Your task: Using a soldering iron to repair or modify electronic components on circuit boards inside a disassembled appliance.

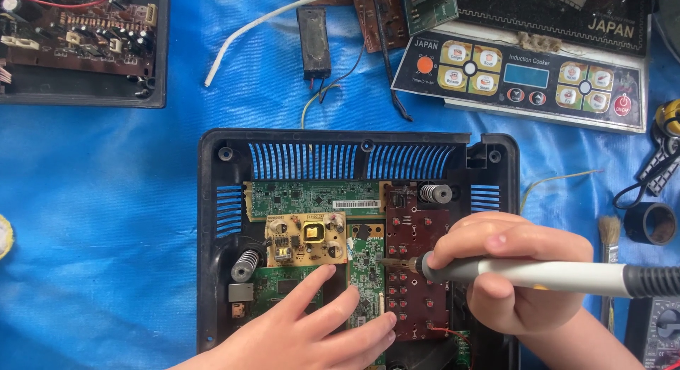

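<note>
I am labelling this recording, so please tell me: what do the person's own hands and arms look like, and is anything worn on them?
Both hands are bare: the left hand and the right hand show no gloves, rings or watch. The visible part of each forearm has no sleeve. Fingernails are short and unpainted.

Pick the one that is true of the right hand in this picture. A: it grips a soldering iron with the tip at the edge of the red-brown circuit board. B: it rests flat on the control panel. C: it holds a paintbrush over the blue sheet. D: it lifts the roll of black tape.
A: the right hand grips the soldering iron, its tip at the left edge of the red-brown circuit board, while the left hand rests on the green boards.
</note>
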